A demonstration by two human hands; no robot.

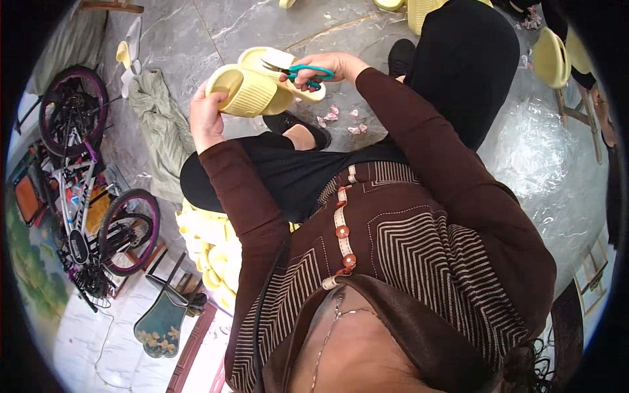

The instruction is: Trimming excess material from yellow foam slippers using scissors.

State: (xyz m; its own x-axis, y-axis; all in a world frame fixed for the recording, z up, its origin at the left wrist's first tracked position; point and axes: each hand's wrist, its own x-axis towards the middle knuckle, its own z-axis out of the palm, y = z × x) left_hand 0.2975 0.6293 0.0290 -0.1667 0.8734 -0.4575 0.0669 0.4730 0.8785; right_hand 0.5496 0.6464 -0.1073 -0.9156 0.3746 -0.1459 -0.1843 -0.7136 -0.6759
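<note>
Left hand: left hand [207,116] wraps the heel end of a pale yellow ribbed slipper [249,92], fingers curled about its edge, holding it up above the knees.
Right hand: right hand [322,68] closes through the teal loops of a pair of scissors [296,71]; the dark blades point left and lie against the slipper's upper edge.
Slipper position: raised in front of the person, over the grey marbled floor [216,26], sole side turned partly toward the camera; a second yellow sole shows just behind it, touching it.
Scraps: small pinkish trimmings [337,116] lie scattered on the floor below the hands, near a black shoe [298,128].
Clothing: brown sleeves, a brown striped top with round buttons, black trousers.
Slipper stock: a heap of more yellow slippers [209,252] sits beside the person's left leg; others lie at the upper edge and at upper right.
Cloth: a green-grey rag [157,124] is spread on the floor to the left.
Bicycle: a purple-rimmed bicycle [85,190] stands at far left.
Plastic sheet: clear crumpled film [537,150] covers the floor at right.
</note>
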